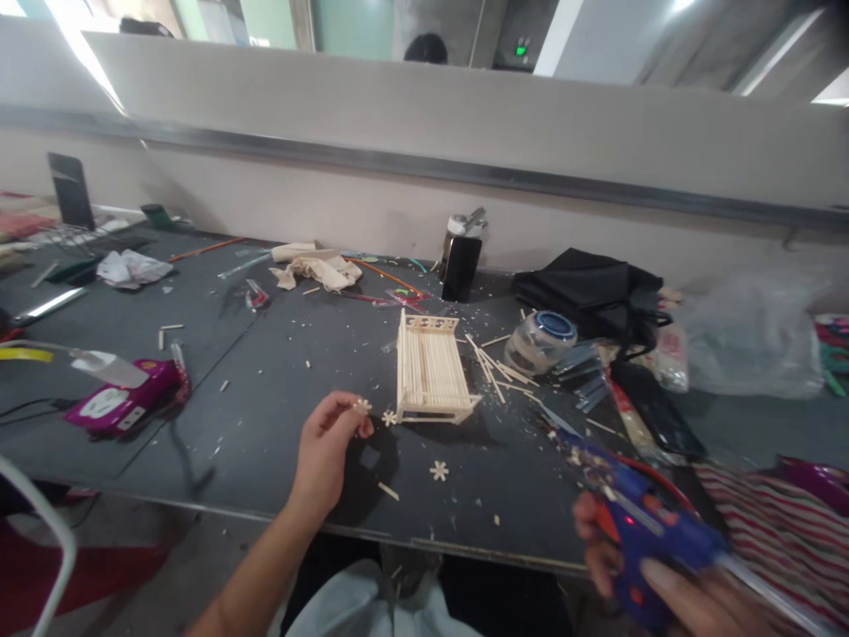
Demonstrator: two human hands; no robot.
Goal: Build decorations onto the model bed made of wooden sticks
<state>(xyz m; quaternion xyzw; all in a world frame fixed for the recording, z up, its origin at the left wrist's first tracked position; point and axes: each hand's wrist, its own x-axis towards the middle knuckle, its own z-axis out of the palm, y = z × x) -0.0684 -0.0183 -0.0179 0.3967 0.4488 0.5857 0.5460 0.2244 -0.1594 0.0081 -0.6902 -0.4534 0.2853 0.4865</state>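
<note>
Between thumb and fingers, my left hand [330, 438] pinches a small wooden flower-shaped piece [362, 406] above the dark table. A second flower piece [389, 418] lies just right of those fingers, by the leg of a miniature bed [434, 363] built of thin wooden sticks. Nearer the front edge lies a third flower piece [439, 471]. My right hand [616, 553] is wrapped round a blue hot glue gun [653, 522] with a red light showing; its nozzle points left and is blurred. A clear glue stick [769, 588] sticks out of its back.
Loose sticks [497, 367] and a clear jar [540, 342] stand right of the bed. Behind are a propped phone [462, 268] and a black bag [590, 287]. A purple power strip [123, 402] lies left. Scissors [561, 420] lie near the glue gun. Plastic bags are far right.
</note>
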